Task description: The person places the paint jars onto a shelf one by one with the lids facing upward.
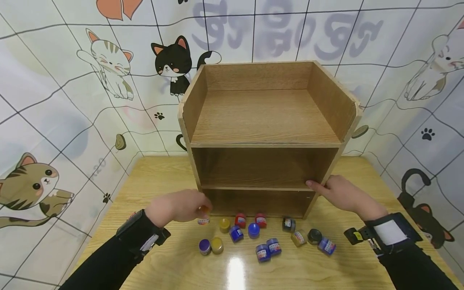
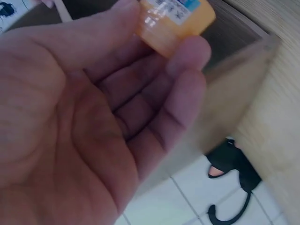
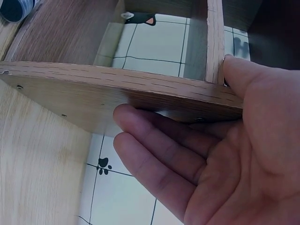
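Observation:
My left hand point(image 1: 183, 205) pinches a small orange paint jar point(image 2: 176, 21) between thumb and fingertips, near the lower left corner of a wooden shelf unit point(image 1: 268, 117). The jar's white and blue label shows in the left wrist view; in the head view the fingers hide most of it. My right hand point(image 1: 342, 195) grips the unit's right side panel point(image 3: 136, 84). Its thumb lies at the front edge of the middle board, and the fingers rest along the panel's outer face. Just below the left hand stands another jar point(image 1: 204, 221), partly covered.
Several paint jars stand or lie on the wooden table before the unit: yellow point(image 1: 224, 224), red point(image 1: 240, 220), blue point(image 1: 253, 230), purple point(image 1: 204, 246) and black point(image 1: 314, 236) among them. A cat-patterned backdrop point(image 1: 72, 133) surrounds the table.

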The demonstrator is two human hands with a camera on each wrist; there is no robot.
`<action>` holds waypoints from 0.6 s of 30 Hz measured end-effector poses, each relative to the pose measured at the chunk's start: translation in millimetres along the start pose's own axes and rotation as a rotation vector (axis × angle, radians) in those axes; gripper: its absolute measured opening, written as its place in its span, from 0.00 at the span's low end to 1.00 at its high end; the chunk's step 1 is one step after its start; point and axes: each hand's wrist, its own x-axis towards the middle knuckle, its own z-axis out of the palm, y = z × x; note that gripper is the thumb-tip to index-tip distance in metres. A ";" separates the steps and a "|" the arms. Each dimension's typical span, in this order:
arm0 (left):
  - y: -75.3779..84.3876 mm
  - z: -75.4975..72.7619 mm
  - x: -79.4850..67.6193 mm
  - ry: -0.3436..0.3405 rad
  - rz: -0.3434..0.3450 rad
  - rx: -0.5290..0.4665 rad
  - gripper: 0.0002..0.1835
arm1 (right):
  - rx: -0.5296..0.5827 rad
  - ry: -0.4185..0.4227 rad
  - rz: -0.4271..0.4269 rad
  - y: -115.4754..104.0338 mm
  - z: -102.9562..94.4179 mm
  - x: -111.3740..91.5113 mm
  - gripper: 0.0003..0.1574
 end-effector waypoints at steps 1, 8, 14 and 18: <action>3.6 -0.9 0.4 -0.001 0.003 0.002 0.08 | 0.001 -0.001 0.001 -0.2 0.2 0.1 0.39; 21.6 -12.3 3.2 0.028 0.095 0.024 0.04 | 0.002 0.001 0.002 0.7 1.4 0.8 0.39; 36.6 -26.3 1.3 0.051 0.111 0.069 0.07 | 0.008 -0.004 0.018 0.8 2.1 1.2 0.40; 45.9 -38.5 -0.7 0.080 0.123 0.076 0.05 | 0.008 -0.002 0.017 0.8 2.0 0.7 0.40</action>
